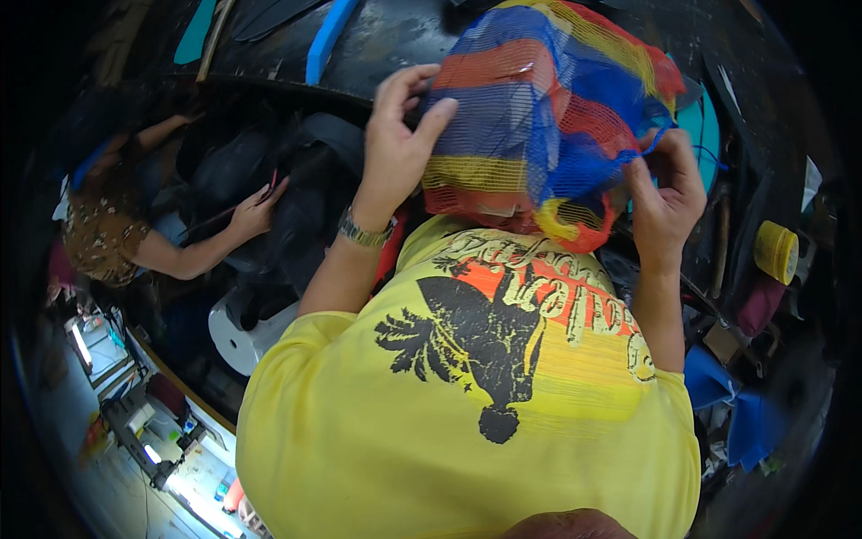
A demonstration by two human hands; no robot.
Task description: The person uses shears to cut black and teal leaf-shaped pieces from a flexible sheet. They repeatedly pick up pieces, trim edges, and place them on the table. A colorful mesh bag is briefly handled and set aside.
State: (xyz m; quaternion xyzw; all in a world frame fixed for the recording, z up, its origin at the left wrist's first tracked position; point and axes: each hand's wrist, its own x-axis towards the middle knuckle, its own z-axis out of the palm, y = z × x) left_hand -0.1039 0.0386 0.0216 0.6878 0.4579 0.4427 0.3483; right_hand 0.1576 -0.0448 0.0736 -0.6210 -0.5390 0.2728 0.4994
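1. At the near edge of the black table (pixel 386 40): a bulky mesh bag (pixel 555 117), its upper part over the tabletop, its lower end against the person's yellow shirt (pixel 449 422).
2. Appearance: fine netting in red, blue and yellow bands; pale contents (pixel 503 121) show through, kind unclear. Left side packed fuller; right side slack and creased.
3. Orientation: long axis seems to run out from the person across the table edge, though breadth is nearly equal. Loose, corded part faces right along that edge.
4. Left hand (pixel 404 139), at the table edge: thumb and fingers spread, beside the netting; contact cannot be told.
5. Right hand (pixel 666 184), farther right along the edge: thumb and finger pinched on a blue cord (pixel 663 135).
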